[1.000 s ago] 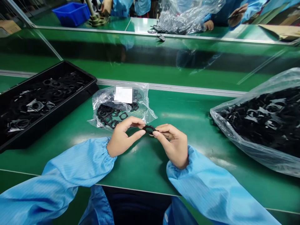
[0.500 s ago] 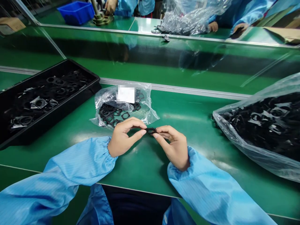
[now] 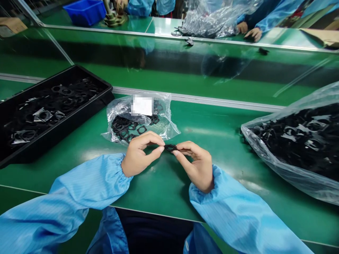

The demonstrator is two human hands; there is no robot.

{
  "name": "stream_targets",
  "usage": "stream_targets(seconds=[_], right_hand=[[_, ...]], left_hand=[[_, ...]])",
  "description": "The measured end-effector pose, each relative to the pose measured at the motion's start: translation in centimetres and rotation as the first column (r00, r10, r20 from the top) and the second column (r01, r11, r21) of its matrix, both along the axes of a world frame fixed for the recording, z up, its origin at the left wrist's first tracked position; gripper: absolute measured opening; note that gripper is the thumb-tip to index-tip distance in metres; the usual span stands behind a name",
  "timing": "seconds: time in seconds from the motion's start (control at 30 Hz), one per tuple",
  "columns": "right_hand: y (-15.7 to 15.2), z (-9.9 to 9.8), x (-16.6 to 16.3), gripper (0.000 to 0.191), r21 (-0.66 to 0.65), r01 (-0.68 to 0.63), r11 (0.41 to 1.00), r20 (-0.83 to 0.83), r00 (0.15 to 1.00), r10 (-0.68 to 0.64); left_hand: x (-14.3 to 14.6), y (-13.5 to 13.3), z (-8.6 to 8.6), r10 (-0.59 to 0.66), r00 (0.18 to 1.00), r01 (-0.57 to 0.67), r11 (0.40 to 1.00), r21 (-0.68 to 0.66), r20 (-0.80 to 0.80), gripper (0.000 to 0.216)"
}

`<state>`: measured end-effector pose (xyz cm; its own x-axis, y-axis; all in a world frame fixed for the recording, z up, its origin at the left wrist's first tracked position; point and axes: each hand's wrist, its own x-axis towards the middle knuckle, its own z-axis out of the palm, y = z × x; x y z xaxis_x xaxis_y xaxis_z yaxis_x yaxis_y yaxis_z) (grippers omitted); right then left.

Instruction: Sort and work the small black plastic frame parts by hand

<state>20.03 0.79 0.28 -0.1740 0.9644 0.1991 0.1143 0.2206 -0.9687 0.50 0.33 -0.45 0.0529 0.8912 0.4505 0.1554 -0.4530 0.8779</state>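
A small black ring-shaped part point(image 3: 170, 147) is held level above the green tabletop, between my two hands. My left hand point(image 3: 141, 154) pinches its left end between thumb and fingertips. On the other side, my right hand point(image 3: 195, 163) grips the right end the same way. Just beyond my left hand lies a clear plastic bag point(image 3: 166, 121) with a white label point(image 3: 142, 106); flat black ring pieces point(image 3: 124, 128) show inside it. The fingertips hide the ends of the part.
A black tray point(image 3: 87, 102) full of black parts stands at the left. At the right lies a large clear bag point(image 3: 267, 158) of similar parts. Behind a low green partition point(image 3: 159, 56), co-workers' hands point(image 3: 254, 34), a crumpled bag point(image 3: 209, 21) and a blue bin point(image 3: 84, 12) are visible.
My hands stay almost in place, still gripping the black part, which looks slightly turned. Across the partition, a co-worker's hand has moved left and a dark piece now lies near the ledge.
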Motion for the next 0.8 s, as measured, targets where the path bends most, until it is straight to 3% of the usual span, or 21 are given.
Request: stream_targets(seconds=[0.17,0.3,0.53,0.8], right_hand=[[0.3,-0.2,0.1,0.035,-0.232,-0.076,0.970,-0.192,0.981,0.031],[0.4,-0.3,0.0,0.035,-0.261,-0.115,0.958,-0.227,0.972,0.055],[0.2,-0.1,-0.1,0.017,-0.166,-0.139,0.976,-0.127,0.985,0.119],[-0.1,0.0,0.0,0.009,0.104,-0.122,0.987,0.129,0.986,0.108]], left_hand=[[0.4,-0.1,-0.7,-0.045,0.994,0.063,0.981,-0.186,0.097,0.024],[0.4,-0.1,-0.5,-0.111,0.993,0.106,0.986,-0.126,-0.032,0.013],[0.2,-0.3,0.4,-0.066,0.980,0.090,0.989,0.121,-0.189,0.004],[0.2,-0.8,0.5,-0.008,0.973,0.052,0.981,0.187,-0.230,0.001]])
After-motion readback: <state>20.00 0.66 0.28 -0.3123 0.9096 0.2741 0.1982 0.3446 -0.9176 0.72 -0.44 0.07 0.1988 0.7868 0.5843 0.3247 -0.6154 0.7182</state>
